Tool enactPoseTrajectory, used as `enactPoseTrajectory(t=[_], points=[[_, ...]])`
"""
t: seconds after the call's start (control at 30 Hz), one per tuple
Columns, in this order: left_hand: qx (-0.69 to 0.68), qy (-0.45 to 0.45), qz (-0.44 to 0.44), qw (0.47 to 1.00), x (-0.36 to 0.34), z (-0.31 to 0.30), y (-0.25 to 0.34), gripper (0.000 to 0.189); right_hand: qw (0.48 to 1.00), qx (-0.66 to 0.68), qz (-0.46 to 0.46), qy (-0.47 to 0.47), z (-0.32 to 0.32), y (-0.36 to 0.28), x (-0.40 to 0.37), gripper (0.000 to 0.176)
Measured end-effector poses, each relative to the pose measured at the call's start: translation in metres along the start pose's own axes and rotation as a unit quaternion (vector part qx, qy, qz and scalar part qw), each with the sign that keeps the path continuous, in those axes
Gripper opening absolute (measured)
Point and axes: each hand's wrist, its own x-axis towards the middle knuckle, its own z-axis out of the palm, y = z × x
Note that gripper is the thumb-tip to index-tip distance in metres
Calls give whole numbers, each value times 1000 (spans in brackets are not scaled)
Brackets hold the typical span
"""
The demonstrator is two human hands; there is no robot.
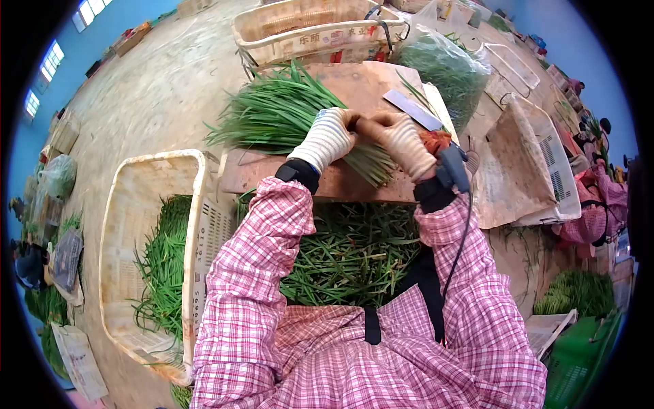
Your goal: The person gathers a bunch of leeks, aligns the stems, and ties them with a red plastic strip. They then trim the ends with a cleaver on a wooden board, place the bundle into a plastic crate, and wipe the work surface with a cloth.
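Note:
A bundle of long green leafy stalks (276, 109) lies across the brown board (262, 170), leaves to the left and pale ends to the lower right. My left hand (328, 136), in a striped white glove, rests closed over the bundle. Close beside it, my right hand (400, 136) is closed, its bare fingertips pinched near my left fingers above the stalk ends. What the fingertips hold is too small to make out. A flat metal blade (413, 110) lies on the board behind my right hand. Reddish ties (436, 141) sit at the board's right edge.
A white crate (194, 259) with green stalks stands at the left. Loose leaves (347, 255) lie below the board. Behind are an empty crate (317, 34) and a plastic bag of greens (446, 71). A tilted crate (545, 157) and a person in pink (599, 198) are at the right.

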Motion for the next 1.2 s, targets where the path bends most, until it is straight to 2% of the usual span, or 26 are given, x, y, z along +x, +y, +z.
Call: enactPoseTrajectory(t=[0.03, 0.07, 0.1, 0.13, 0.2, 0.23, 0.27, 0.3, 0.33, 0.37, 0.4, 0.43, 0.47, 0.57, 0.6, 0.7, 0.73, 0.83, 1.0, 1.1, 1.13, 1.2], points=[[-18, 10, -15, 1000, -2, 3, 2, 30, 997, 74, 1, -4, -8, -5, -3, 32], [-38, 39, -17, 998, -4, 7, -2, 20, 979, 197, 16, 40, -16, -7, -3, 34], [-44, 46, -16, 998, -4, 9, -4, 20, 990, 115, -36, 69, -26, -4, 0, 33], [-48, 53, -16, 997, -4, 9, -6, 20, 998, -12, -51, 43, -26, 1, 6, 33], [-77, 52, -33, 995, -3, 11, -8, 26, 974, -212, -77, -12, -23, 4, 10, 35], [-69, 82, 0, 994, 1, 15, -14, 28, 953, -285, -90, -39, -18, -1, 11, 35], [-61, 112, 34, 991, 3, 19, -23, 30, 955, -281, -89, -45, -13, -4, 13, 37], [-53, 142, 66, 986, 3, 21, -29, 33, 971, -220, -73, -56, -9, 0, 16, 36], [-74, 104, -7, 992, -4, 13, -14, 33, 984, -158, -57, -68, -3, 8, 21, 35], [-76, 110, -10, 991, -6, 13, -12, 33, 991, -96, -39, -80, 1, 17, 24, 35], [-78, 115, -14, 990, -7, 14, -12, 33, 997, -53, 5, -46, 6, 6, 18, 32], [-80, 119, -18, 989, -8, 16, -11, 33, 997, -75, -1, -20, 11, 7, 18, 31], [-60, 158, 6, 986, -9, 20, -11, 30, 995, -96, -7, 5, 14, 10, 18, 30], [-58, 242, 2, 968, -17, 32, -10, 23, 987, -156, -18, 46, 20, 13, 20, 24], [-49, 240, -33, 969, -18, 33, -6, 13, 985, -165, -20, 48, 20, 10, 18, 24], [53, 223, -82, 970, -24, 29, 3, 9, 986, -162, -14, 46, 19, 10, 15, 23], [58, 227, -72, 969, -27, 25, 9, 9, 987, -155, -15, 41, 19, 10, 15, 22], [77, 281, 40, 956, -26, 29, 2, 9, 994, -98, -15, 33, 17, 16, 19, 25], [-135, 259, 134, 947, -16, 46, -16, 4, 999, 15, 51, -6, 4, 11, 21, 28], [-243, 191, 66, 949, -9, 41, -18, 4, 991, 101, 76, -38, -1, 2, 19, 29], [-259, 157, 33, 953, -9, 39, -15, 5, 991, 100, 78, -33, -1, 3, 20, 28], [-236, 157, 12, 959, -7, 36, -10, 6, 996, 62, 69, -7, 1, 6, 22, 28]])
